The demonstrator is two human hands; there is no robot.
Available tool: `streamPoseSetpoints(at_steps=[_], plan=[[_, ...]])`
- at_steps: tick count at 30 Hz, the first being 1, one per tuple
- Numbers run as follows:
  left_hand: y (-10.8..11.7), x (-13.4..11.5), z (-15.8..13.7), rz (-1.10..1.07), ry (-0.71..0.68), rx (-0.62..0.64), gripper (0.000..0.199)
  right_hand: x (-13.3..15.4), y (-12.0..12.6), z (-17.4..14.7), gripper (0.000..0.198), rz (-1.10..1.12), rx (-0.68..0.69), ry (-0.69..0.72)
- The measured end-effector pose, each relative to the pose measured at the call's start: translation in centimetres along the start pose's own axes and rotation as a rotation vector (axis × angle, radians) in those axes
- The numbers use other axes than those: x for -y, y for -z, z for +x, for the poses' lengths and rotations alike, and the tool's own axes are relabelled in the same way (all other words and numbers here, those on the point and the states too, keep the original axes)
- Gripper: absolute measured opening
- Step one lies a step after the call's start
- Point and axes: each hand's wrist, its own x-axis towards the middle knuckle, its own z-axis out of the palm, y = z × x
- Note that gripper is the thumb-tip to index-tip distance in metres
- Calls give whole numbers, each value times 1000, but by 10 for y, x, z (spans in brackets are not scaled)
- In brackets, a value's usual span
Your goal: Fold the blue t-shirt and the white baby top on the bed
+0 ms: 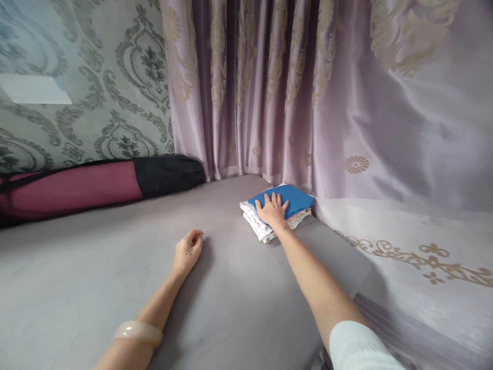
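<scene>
My right hand (272,208) lies flat, fingers spread, on a folded blue cloth (298,199). This cloth tops a neat stack of folded white printed cloths (257,229), whose layered edges show below it. The stack sits on the grey bed sheet (231,288), close to the curtain. Left of the stack and apart from it, my left hand (188,250) is closed over the sheet with its fingers curled in; I see nothing in it. A pale bangle (138,333) circles that forearm.
A long maroon and black bag (96,184) lies along the patterned wall (133,77) at the back left. Lilac curtains (265,92) with gold motifs hang behind and to the right of the bed, down past its right edge.
</scene>
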Motion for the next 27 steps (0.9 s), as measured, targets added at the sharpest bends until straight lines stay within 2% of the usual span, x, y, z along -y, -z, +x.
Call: streamPoseSetpoints(at_steps=[5,10,13,17,21,27], plan=[[0,-3,-1,20,-1,-7,26,3,3,-3,60,-27,13,8],[-5,-4,0,-80,12,-49,21,10,2,-17,52,-59,-26,72],[-10,-2,1,-150,4,-65,22,20,-2,-30,49,-75,-77,164],[-15,1,4,-187,12,-82,26,44,-14,-50,44,-7,-149,366],[-14,1,7,-214,48,-122,27,71,-35,-73,41,128,-54,550],[-9,4,15,-260,142,-203,29,101,-63,-96,29,148,95,591]])
